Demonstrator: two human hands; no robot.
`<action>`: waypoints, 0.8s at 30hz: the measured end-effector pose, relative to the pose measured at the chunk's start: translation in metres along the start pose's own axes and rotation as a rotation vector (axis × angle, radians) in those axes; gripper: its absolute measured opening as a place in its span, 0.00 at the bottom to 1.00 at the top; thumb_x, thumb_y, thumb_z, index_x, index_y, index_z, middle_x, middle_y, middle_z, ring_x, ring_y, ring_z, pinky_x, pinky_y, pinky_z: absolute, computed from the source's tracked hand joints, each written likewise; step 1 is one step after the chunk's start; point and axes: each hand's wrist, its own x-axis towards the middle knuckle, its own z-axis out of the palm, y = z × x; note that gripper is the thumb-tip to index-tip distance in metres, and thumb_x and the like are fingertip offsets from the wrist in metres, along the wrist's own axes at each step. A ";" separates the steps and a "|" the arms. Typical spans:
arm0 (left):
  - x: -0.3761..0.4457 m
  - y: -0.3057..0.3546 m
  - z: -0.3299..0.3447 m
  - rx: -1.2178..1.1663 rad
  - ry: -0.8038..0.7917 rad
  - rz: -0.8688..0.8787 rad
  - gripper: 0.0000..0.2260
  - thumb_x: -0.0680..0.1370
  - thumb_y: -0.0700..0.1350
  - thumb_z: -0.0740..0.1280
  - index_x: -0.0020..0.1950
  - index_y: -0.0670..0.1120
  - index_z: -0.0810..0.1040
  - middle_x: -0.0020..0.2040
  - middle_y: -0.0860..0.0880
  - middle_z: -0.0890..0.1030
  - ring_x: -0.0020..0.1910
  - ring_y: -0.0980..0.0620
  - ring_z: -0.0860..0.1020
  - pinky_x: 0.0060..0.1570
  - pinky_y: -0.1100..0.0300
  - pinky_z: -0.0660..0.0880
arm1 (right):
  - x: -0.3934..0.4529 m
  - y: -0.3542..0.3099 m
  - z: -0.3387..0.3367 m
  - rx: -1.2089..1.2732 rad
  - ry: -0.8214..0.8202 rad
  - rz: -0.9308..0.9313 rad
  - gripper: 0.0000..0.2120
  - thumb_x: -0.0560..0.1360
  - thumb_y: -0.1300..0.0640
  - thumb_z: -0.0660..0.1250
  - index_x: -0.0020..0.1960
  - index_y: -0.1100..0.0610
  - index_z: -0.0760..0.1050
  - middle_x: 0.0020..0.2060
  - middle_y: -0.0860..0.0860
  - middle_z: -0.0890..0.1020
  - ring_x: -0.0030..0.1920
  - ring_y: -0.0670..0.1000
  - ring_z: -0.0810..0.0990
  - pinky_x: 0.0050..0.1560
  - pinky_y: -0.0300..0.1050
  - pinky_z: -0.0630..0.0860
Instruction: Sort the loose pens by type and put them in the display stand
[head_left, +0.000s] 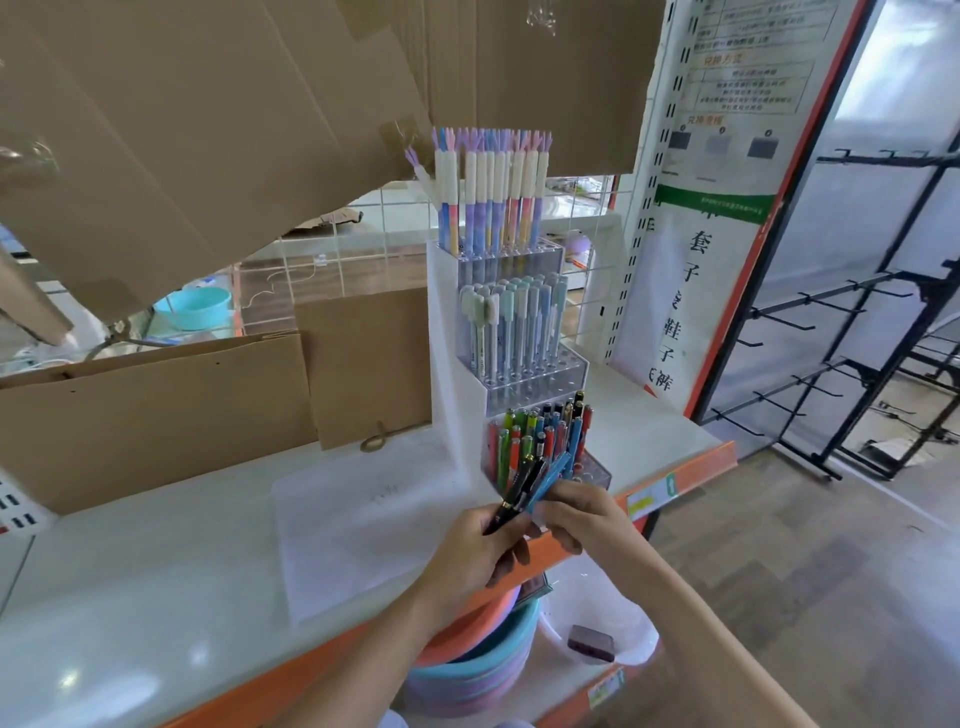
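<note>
A three-tier clear display stand (470, 364) stands on the white shelf. Its top tier holds tall pastel pens (493, 197), the middle tier mint and blue capped pens (514, 322), the bottom tier several mixed colourful pens (540, 431). My left hand (478, 551) grips a small bunch of dark pens (519, 491) just in front of the bottom tier. My right hand (576, 512) pinches a light blue pen (550, 475) whose upper end points at the bottom tier.
Cardboard sheets (156, 410) lean at the back left of the shelf (156, 597). A clear plastic sheet (353, 530) lies on the shelf. Stacked coloured basins (478, 670) sit below the orange shelf edge. Black hook racks (857, 374) stand to the right.
</note>
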 end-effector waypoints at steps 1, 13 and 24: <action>0.001 -0.001 0.000 0.024 0.008 0.003 0.10 0.80 0.46 0.61 0.44 0.42 0.77 0.29 0.49 0.75 0.23 0.56 0.65 0.23 0.67 0.60 | 0.000 0.001 0.001 -0.074 0.019 -0.005 0.09 0.77 0.63 0.64 0.38 0.60 0.75 0.28 0.48 0.76 0.26 0.45 0.67 0.28 0.37 0.62; 0.000 -0.006 -0.012 0.067 0.248 0.019 0.12 0.80 0.51 0.59 0.48 0.44 0.76 0.26 0.56 0.67 0.23 0.61 0.64 0.25 0.69 0.61 | 0.049 0.007 -0.057 -0.459 0.498 -0.019 0.08 0.80 0.60 0.59 0.48 0.65 0.70 0.41 0.59 0.79 0.38 0.56 0.79 0.40 0.50 0.77; -0.003 -0.004 -0.022 -0.033 0.198 0.062 0.12 0.81 0.50 0.58 0.48 0.41 0.73 0.30 0.51 0.69 0.23 0.59 0.62 0.24 0.68 0.60 | 0.083 0.038 -0.050 -0.678 0.355 0.045 0.09 0.80 0.61 0.59 0.50 0.67 0.73 0.40 0.61 0.78 0.39 0.58 0.78 0.43 0.54 0.75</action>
